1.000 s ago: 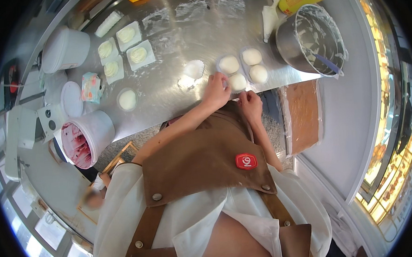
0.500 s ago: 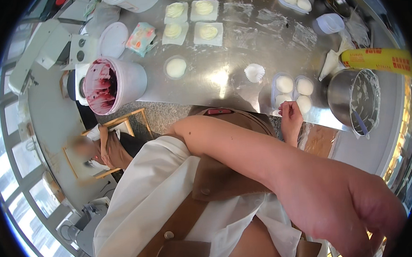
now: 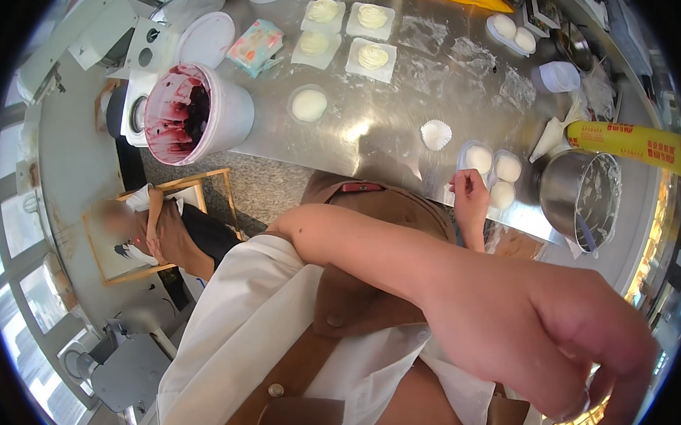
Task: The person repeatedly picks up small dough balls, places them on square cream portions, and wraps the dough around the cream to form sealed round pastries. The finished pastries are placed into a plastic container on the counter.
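My left forearm crosses in front of my body, and my left hand (image 3: 570,331) hangs large at the lower right, close to the camera. Its thumb and a bent finger stand apart with a gap between them; some fingertips run out of the picture. At the table's front edge, my right hand (image 3: 472,194) has its fingers curled in a pinch over the clear plastic tray (image 3: 461,156). What they grip, if anything, is hidden. One white dough ball (image 3: 478,159) shows in that tray. Beside it, another tray holds white balls (image 3: 507,167).
A white paper cup (image 3: 436,135) and a round white piece (image 3: 309,105) lie on the steel table (image 3: 381,106). Behind are cream-topped squares (image 3: 373,55). Left stands a red-smeared bucket (image 3: 235,114); right, a mixing bowl (image 3: 558,186). A person (image 3: 168,229) is at the left.
The whole view has turned and shifted slightly. My right hand now covers the near-left ball, which showed before. My left hand sits slightly lower and further left in the picture.
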A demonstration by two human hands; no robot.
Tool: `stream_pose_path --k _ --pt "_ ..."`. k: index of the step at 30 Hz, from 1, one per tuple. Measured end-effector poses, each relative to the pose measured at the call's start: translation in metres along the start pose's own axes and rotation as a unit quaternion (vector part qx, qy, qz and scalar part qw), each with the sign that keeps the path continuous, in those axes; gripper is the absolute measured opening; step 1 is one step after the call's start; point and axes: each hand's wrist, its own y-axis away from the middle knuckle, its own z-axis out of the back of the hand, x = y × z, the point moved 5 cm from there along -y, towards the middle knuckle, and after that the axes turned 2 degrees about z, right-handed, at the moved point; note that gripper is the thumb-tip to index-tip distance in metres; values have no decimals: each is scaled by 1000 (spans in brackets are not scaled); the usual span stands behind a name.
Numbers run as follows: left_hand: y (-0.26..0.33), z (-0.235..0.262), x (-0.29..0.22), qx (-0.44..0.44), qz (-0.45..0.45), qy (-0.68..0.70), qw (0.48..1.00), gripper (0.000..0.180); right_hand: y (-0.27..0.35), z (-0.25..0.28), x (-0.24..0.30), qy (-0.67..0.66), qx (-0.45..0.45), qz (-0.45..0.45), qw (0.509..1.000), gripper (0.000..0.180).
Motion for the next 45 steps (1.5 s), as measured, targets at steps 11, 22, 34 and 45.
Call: stream_pose_path --k 11,22,34,45 --pt "196 123 -3 -438 273 -281 809 17 -88 -109 28 -13 121 24 992 25" --pt "362 201 -23 -660 255 -392 588 15 -184 -210 20 199 -42 -61 977 24" --pt "331 262 -62 -523 314 -729 312 22 -155 -175 -12 158 -54 -108 980 25" --pt "320 305 -50 -558 351 -707 255 21 -136 -161 -46 69 -51 -95 992 10"
